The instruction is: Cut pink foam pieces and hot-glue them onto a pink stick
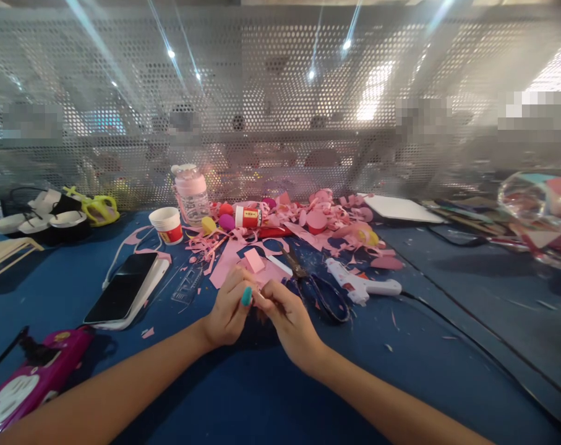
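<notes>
Two hands (pixel 229 312) (pixel 287 321) meet over blue table (pixel 401 371), fingers (pixel 243 290) pinched on small pink piece (pixel 258 295). White tub (pixel 167 225), contents unseen; pink bottle (pixel 192 193) upright beside it.

What the left hand (pixel 227 312) and right hand (pixel 287 318) pinch between their fingertips is too small and too covered to make out. Both forearms run off the bottom edge. The purple device (pixel 27 383) at the lower left is cut by the frame, as is the clear bag (pixel 540 210) at the right. Behind the perforated screen (pixel 280 111) everything is hazy, with several patches blurred out. The label on the white tub (pixel 167 225) cannot be read
</notes>
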The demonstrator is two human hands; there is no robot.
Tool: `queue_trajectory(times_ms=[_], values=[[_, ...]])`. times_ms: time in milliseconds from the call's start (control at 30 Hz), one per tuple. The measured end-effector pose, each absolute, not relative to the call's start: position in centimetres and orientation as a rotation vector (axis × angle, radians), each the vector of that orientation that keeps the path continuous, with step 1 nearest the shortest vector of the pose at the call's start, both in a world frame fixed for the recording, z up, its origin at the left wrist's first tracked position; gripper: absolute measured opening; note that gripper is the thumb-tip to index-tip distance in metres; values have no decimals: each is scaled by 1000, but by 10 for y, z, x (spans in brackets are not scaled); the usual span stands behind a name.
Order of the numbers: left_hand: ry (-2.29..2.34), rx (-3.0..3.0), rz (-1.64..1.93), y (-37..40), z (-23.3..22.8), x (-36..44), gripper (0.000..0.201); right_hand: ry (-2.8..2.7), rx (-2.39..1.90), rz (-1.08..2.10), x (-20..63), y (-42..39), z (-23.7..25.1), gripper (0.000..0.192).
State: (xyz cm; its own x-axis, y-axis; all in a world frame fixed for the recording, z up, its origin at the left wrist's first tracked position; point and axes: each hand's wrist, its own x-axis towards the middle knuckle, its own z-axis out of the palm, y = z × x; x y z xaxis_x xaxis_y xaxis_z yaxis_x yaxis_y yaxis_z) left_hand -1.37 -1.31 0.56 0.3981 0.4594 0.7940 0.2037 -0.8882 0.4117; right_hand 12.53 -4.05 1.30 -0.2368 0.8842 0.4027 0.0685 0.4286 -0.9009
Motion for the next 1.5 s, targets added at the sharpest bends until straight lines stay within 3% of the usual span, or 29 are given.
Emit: queue_trajectory(times_ms=[333, 633, 1500], values=[[604, 2446, 1628, -18, 6, -10, 21, -1637, -853, 969, 122, -47, 15, 34], [639, 2543, 1693, -24, 8, -7, 18, -1813, -790, 488, 125, -51, 14, 23], [676, 2396, 1580, -30, 9, -3, 22, -1745, -876, 374, 117, -55, 10, 21]])
